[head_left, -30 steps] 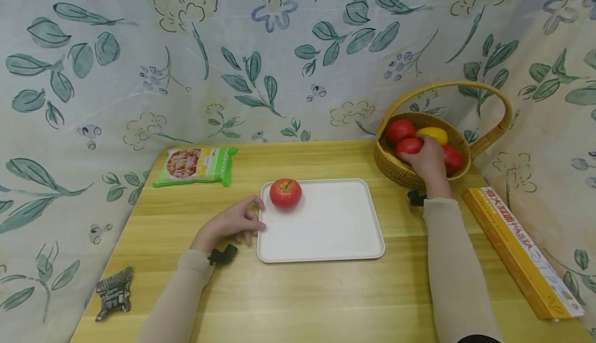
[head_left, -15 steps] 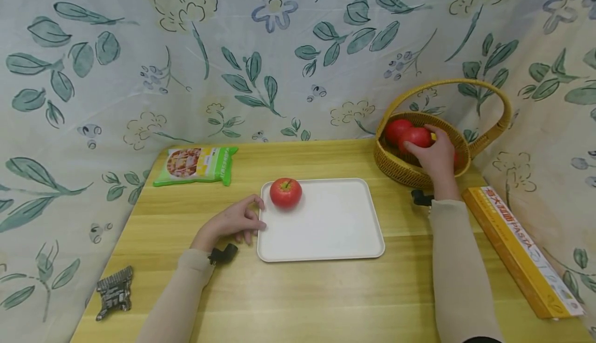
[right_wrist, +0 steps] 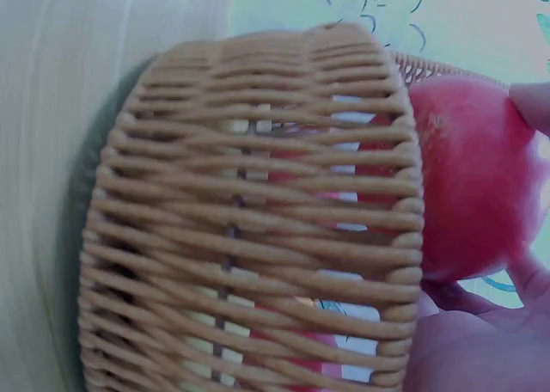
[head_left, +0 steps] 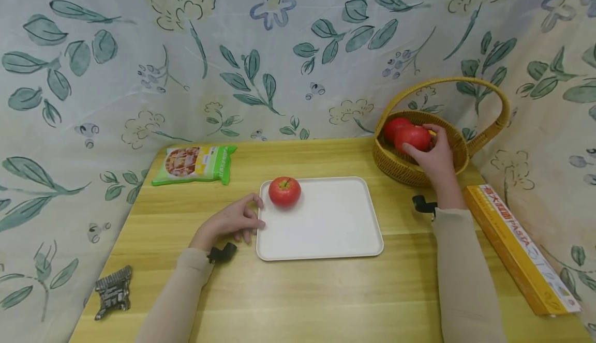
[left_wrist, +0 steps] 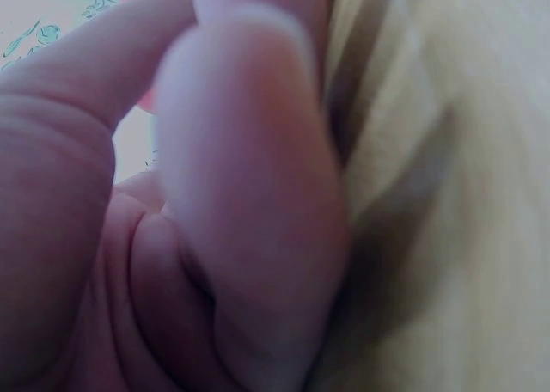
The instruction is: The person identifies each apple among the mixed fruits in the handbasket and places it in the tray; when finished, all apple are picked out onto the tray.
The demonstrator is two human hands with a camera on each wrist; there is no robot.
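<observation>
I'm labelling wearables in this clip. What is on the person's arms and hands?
Both arms wear long, close-fitting beige sleeves to the wrist. The left hand and right hand are bare, without gloves. A small black device sits at each wrist.

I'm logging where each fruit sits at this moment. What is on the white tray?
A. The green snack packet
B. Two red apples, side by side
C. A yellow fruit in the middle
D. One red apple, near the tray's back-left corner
D: a single red apple lies near the back-left corner of the white tray; the tray holds nothing else.
</observation>
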